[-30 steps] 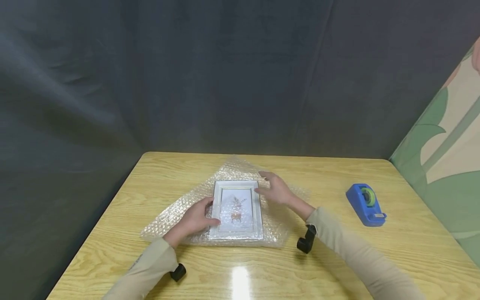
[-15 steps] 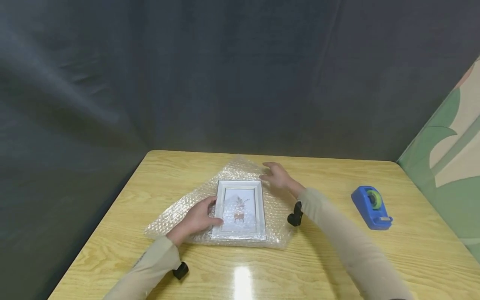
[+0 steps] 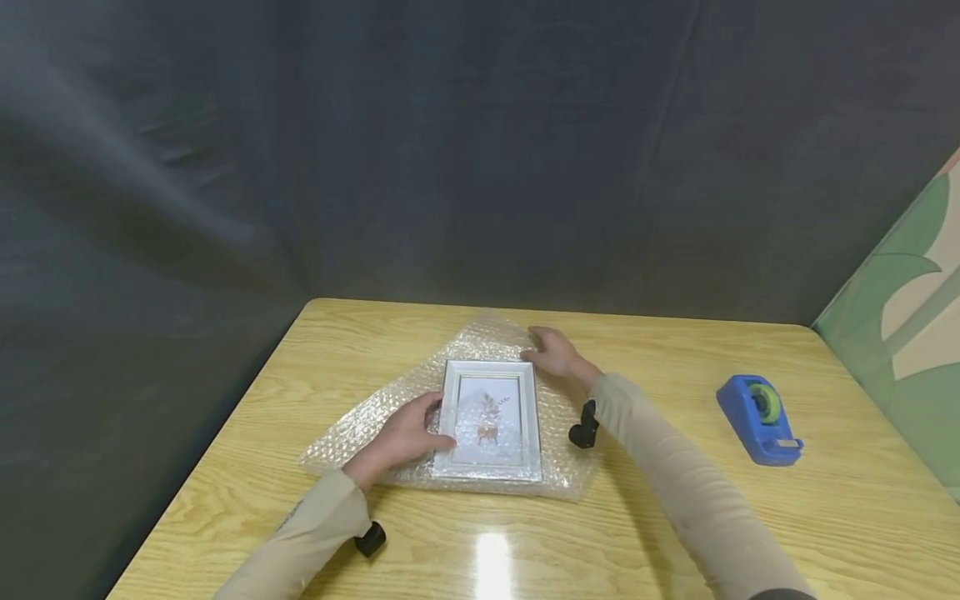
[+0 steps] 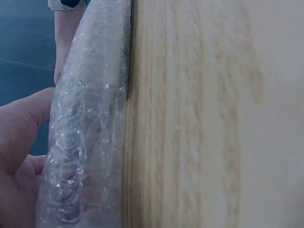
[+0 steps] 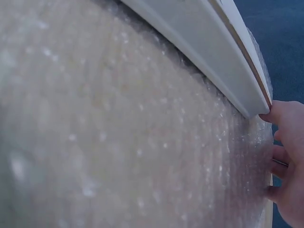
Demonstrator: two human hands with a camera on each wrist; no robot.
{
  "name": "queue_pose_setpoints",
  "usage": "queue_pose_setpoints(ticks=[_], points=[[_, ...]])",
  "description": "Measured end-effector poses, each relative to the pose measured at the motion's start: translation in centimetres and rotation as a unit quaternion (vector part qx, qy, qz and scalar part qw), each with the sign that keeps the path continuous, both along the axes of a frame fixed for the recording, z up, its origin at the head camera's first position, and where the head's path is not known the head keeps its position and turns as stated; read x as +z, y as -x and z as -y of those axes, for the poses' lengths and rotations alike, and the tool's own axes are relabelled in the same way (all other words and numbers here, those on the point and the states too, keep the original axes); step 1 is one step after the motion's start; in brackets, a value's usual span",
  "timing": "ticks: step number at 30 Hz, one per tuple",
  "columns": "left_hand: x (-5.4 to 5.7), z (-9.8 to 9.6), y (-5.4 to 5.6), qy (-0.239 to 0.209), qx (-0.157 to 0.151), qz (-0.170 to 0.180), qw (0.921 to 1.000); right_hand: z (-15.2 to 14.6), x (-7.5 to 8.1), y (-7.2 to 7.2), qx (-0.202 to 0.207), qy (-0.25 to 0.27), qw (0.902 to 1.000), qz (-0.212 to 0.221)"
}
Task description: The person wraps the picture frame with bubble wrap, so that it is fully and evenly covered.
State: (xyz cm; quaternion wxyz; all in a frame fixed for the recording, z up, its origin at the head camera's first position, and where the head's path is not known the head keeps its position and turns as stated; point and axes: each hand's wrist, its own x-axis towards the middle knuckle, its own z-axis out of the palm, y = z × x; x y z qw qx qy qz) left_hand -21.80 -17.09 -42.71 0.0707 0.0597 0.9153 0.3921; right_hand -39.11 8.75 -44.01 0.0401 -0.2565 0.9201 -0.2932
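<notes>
A silver-white picture frame (image 3: 489,471) with a deer print lies face up on a sheet of bubble wrap (image 3: 360,429). My left hand (image 3: 402,435) rests at the frame's left side, its thumb over the lower left border and its fingers stretched along the edge. In the left wrist view the wrap (image 4: 85,142) hides part of that hand. By the frame's upper right corner, my right hand (image 3: 557,354) pinches the wrap's far right edge. The right wrist view puts its thumb (image 5: 280,111) against the corner and its fingers at the wrap's margin, partly hidden.
A blue tape dispenser (image 3: 757,421) with a green roll stands on the right of the wooden table (image 3: 660,350). A dark curtain (image 3: 480,158) hangs behind the table's far edge. Patterned fabric (image 3: 915,350) borders the right side.
My right hand has moved away from me, from beside the frame's right border to the wrap's far right edge. The left hand stays at the frame; the view has shifted slightly.
</notes>
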Motion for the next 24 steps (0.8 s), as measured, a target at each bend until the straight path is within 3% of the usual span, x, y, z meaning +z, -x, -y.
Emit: queue_pose_setpoints(ticks=[8, 13, 18, 24], points=[[0.1, 0.0, 0.0, 0.005, 0.009, 0.008, 0.9999, 0.3, 0.7, -0.3, -0.016, 0.095, 0.9954, 0.005], [0.1, 0.0, 0.0, 0.004, 0.011, 0.009, 0.9999, 0.9, 1.8, -0.5, -0.031, 0.12, 0.9923, -0.008], [0.1, 0.1, 0.0, 0.01, 0.01, 0.011, 0.9998, 2.0, 3.1, -1.4, 0.004, 0.139, 0.989, -0.051], [0.1, 0.0, 0.2, 0.008, 0.007, 0.011, 0.9999, 3.1, 3.6, -2.3, 0.049, 0.127, 0.9884, -0.067]])
